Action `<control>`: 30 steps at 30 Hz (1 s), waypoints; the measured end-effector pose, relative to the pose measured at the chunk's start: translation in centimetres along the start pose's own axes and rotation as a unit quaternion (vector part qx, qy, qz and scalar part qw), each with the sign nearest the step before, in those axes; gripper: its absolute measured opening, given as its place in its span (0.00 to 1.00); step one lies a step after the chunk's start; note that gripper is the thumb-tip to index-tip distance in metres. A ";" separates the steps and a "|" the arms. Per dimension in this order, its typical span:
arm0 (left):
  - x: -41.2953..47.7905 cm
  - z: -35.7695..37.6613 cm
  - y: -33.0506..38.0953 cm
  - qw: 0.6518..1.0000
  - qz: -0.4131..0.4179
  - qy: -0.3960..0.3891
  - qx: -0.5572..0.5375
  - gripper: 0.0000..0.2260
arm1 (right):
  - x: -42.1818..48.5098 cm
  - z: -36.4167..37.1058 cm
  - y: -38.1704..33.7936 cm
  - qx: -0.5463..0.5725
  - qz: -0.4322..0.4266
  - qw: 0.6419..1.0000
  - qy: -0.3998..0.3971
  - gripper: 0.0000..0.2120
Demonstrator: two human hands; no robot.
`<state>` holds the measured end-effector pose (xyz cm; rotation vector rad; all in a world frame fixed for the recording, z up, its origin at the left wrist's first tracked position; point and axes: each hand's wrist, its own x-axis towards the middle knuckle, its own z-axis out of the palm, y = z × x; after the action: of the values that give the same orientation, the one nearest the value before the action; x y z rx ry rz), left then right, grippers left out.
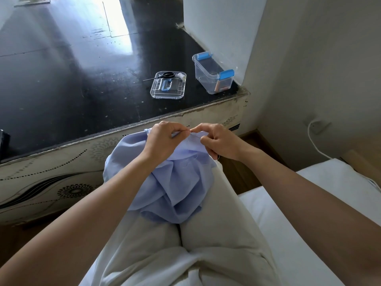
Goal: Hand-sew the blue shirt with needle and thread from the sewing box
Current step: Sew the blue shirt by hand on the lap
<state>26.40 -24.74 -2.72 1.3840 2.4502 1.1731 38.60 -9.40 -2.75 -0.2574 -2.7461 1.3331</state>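
**Both grips meet on the shirt's top edge**

We see the blue shirt (173,193) bunched in folds on the person's lap, over pale trousers (206,244). Its upper edge is lifted towards the front of the desk (61,79).

The left grip (165,137) is closed. Its thumb and forefinger pinch that raised edge, and the other fingers are curled under. The right grip (218,141) is also curled. Its thumb and forefinger tips close on the same edge, touching or almost touching the left fingertips. We cannot tell whether a needle sits between them, as the spot is too small to read.

A fine pale thread (218,157) loops below the right wrist, and more loose strands lie on the cloth just under the hands.

Well apart from the hands, on the dark desk top, stands the clear sewing box (212,77). It is open, with blue latches at both ends, and sits close to the wall corner. Something orange lies in its near end.

Its clear lid (168,93) lies flat just left of the box, with a blue handle at its middle. Black-handled scissors (167,75) and a white spool (181,75) rest on the lid's far edge, and the scissor blades poke out over the desk.

To the person's right is a white bed (299,203), and a white cable (313,141) hangs down the wall.
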 end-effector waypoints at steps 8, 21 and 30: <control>0.0 0.1 0.2 0.999 -0.025 0.024 0.015 0.05 | -0.2 0.4 -0.5 -0.008 0.014 0.999 0.028 0.05; 0.2 -0.7 0.0 0.984 -0.089 -0.074 -0.133 0.06 | -0.4 -0.3 0.0 0.119 0.021 0.993 0.016 0.08; 0.0 -1.2 0.7 0.952 -0.161 -0.119 -0.231 0.05 | -0.8 -0.5 -0.4 0.194 0.033 0.980 -0.016 0.07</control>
<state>26.42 -25.18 -1.41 0.8942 1.9672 1.2962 39.38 -9.36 -2.10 -0.2999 -2.4476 1.8617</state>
